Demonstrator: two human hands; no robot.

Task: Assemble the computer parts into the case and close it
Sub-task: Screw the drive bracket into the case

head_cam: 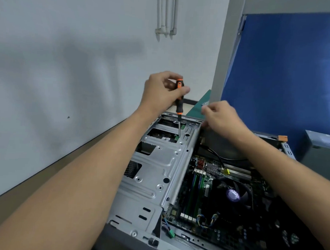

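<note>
Pale wall point(68, 64) behind the open case point(158, 162); left hand point(162, 90) tight round the screwdriver point(179, 104), right hand point(221, 118) blurred, its grip indiscernible.

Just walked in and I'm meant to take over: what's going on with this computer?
A person is working on the open case. The left hand grips a screwdriver upright, its tip down at a small green part on the metal drive cage. The right hand is at the case's far edge with its fingers curled; whether it holds anything is unclear. The motherboard and its fan sit inside, exposed, with no cover on.
</note>
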